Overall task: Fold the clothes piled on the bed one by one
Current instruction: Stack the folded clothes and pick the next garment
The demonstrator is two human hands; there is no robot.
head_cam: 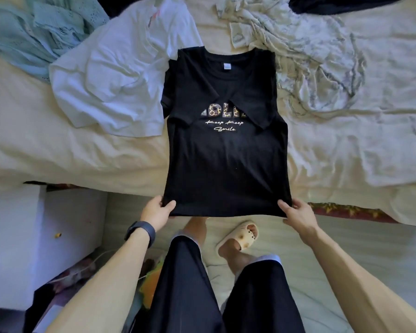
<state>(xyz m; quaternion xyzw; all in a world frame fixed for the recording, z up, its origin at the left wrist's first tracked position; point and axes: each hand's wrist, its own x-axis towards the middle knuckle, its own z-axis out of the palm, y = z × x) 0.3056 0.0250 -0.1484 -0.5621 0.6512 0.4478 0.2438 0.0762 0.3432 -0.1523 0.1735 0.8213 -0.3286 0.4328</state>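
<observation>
I've got my left hand [157,209] and right hand [296,213] each pinching a hem corner of the black T-shirt [226,152], sleeves already folded in, flat on the bed [82,155], so I'd judge the hem goes up to the collar next

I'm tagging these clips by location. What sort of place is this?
Probably a home bedroom: a bed with rumpled cream bedding, loose clothes on it such as a white shirt and a teal garment, and a black t-shirt laid out for folding.
</observation>
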